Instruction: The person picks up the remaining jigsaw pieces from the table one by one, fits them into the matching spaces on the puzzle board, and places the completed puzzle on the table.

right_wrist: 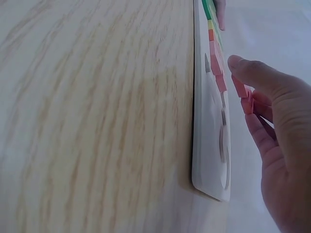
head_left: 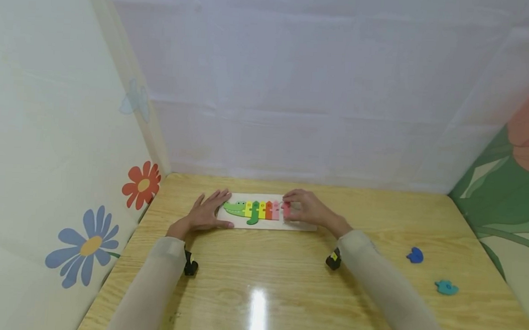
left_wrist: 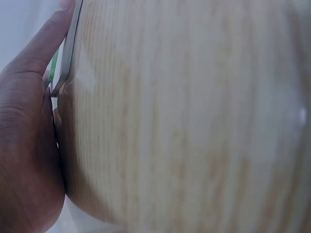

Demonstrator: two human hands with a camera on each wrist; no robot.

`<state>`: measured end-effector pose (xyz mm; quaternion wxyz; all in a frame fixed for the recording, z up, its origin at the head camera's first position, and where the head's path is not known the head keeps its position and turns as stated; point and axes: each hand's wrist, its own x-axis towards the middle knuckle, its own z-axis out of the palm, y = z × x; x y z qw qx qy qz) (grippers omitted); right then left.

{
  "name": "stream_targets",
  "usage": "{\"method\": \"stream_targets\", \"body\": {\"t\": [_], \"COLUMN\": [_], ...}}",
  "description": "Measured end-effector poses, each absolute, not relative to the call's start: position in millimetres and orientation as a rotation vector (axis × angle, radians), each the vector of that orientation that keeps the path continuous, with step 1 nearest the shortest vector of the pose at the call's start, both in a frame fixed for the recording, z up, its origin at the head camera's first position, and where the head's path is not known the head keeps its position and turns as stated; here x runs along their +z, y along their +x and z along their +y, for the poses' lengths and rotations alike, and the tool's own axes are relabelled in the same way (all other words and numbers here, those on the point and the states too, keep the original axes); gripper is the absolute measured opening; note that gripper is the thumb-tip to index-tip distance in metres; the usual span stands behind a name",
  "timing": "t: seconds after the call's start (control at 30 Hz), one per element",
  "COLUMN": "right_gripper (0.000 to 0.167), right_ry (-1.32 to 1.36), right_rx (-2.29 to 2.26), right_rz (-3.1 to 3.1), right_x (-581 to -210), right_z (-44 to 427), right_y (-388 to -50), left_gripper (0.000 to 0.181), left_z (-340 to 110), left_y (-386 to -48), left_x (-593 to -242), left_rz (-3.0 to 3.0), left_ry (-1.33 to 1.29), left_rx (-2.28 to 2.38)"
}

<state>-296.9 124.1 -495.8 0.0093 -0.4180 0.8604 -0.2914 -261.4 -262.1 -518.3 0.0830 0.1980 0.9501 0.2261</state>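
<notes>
A white puzzle board (head_left: 248, 226) lies near the back of the table, bearing a green crocodile head (head_left: 234, 209) and several coloured body pieces. My left hand (head_left: 205, 213) rests at its left end, thumb (left_wrist: 41, 43) straight along the near edge, the other fingers reaching toward the far edge. My right hand (head_left: 309, 208) pinches a deep pink puzzle piece (right_wrist: 247, 99) between thumb and fingers. That piece is held just above the board, apart from the light pink piece (right_wrist: 216, 58). Bare recesses show at the board's right part in the right wrist view.
To the right on the wooden table (head_left: 259, 264) lie a dark blue puzzle piece (head_left: 415, 255) and a teal piece (head_left: 446, 287). White cloth (head_left: 295, 87) hangs behind the table. Flower-printed panels (head_left: 89, 245) stand at the sides. Black wrist cameras (head_left: 333, 259) sit beside both wrists.
</notes>
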Motion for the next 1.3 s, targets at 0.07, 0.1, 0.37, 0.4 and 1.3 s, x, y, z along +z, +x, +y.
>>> {"method": "stream_targets", "body": {"t": [0.07,0.1,0.37,0.4,1.3], "right_gripper": [0.053,0.053,0.055,0.055,0.057], "right_ry": [-1.321,-1.325,-1.338,-1.33,-1.311], "right_rx": [-0.902,-0.9,-0.848,-0.841,-0.758], "right_rz": [2.687,2.685,2.692,2.692,2.72], "right_x": [-496.9,-497.3,-499.6,-499.8,-508.5], "right_z": [122.9,122.3,117.1,116.6,109.4], "right_y": [-297.7,-297.9,-298.2,-297.8,-301.4], "left_gripper": [0.112,0.112,0.111,0.111,0.11], "left_z": [-262.0,-261.9,-261.1,-261.0,-261.6], "left_y": [-261.2,-261.3,-260.2,-260.2,-260.6], "left_x": [-517.7,-517.6,-516.0,-516.2,-515.7], "left_rz": [2.838,2.839,2.837,2.837,2.84], "left_ry": [0.591,0.593,0.593,0.596,0.599], "left_rx": [0.674,0.672,0.682,0.684,0.677]}}
